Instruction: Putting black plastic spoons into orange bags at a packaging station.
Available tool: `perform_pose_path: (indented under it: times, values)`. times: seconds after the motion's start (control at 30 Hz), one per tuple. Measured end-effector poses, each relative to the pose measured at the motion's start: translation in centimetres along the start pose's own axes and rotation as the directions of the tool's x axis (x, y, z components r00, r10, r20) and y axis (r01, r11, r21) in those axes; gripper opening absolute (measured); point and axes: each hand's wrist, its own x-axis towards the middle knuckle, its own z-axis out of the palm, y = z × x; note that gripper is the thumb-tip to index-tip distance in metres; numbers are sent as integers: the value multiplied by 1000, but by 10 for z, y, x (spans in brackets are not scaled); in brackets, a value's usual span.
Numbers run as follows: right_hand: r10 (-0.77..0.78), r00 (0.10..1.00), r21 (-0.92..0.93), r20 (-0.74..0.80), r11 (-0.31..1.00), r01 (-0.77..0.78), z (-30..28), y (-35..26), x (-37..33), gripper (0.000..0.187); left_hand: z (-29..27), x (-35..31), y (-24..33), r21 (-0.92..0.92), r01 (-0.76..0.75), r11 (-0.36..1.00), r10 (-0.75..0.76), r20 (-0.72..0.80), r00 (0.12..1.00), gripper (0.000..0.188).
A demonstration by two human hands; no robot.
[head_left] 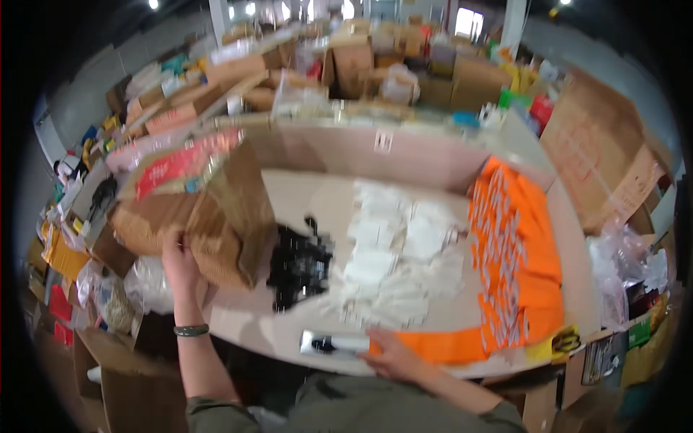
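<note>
My left hand (180, 256) is closed on the lower edge of a brown cardboard box (242, 209), which is tilted over the left part of the table. Beside it lies a pile of small black pieces (299, 267), too blurred to name. At the near table edge, my right hand (395, 355) is closed at the right end of a flat silvery-white packet (317, 342) with a dark shape on it. A flat orange strip (444, 346) runs right from that hand to a large pile of overlapping orange pieces (516, 252). White flat pieces (382, 231) lie mid-table.
The pale table (310, 191) has a raised board (317, 148) along its far side. At the near right corner lies a yellow item (541, 351) beside dark-handled scissors (565, 342). A large open carton (595, 155) stands right; cartons and plastic bags crowd all around.
</note>
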Motion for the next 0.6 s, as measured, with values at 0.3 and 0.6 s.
perform_pose_path:
  times: [0.3,0.6]
  values:
    - [61,996,-114,72,992,-52,-30,-21,21,35,5,-183,65,-585,526,618,126,734,668,8]
    - [48,993,-168,108,985,-30,-23,-28,14,40,15,-174,120,-430,593,681,143,872,468,15]
